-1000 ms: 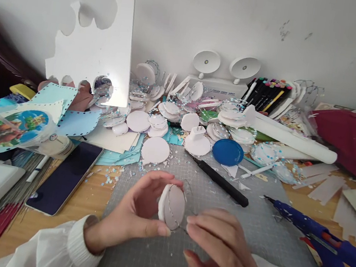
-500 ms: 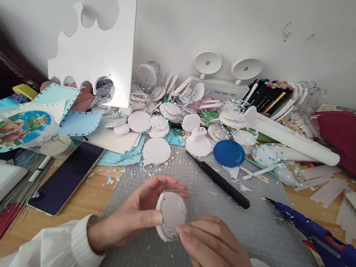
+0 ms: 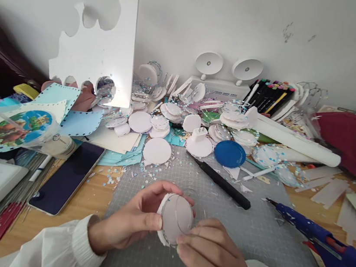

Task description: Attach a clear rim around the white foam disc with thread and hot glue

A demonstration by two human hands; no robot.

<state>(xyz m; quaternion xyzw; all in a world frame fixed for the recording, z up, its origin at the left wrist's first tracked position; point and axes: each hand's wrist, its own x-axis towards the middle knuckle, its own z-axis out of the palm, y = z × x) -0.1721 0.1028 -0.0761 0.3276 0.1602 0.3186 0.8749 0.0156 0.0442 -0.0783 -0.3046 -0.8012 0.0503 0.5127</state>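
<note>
My left hand (image 3: 147, 219) is closed around the edge of a round white foam disc (image 3: 176, 217), thumb on its near face and fingers behind. A thin wire (image 3: 182, 221) loops across the disc's face, with small pale beads or bits near its rim. At the disc's lower right edge, my right hand (image 3: 215, 252) pinches the wire between thumb and fingers. Both hands are above a grey cutting mat (image 3: 135, 259). Part of the wire behind the disc is too thin to follow.
A black pen-like cutter (image 3: 224, 183) and a blue lid (image 3: 229, 153) lie beyond my hands. To the right is a blue glue gun (image 3: 318, 239); a phone (image 3: 67, 178) lies left. White discs (image 3: 157, 150) and a cut-out foam board (image 3: 93, 52) stand farther back.
The disc has turned to face me more and shifted slightly right. A wire loop now shows across its face. My right hand stays at its lower right edge.
</note>
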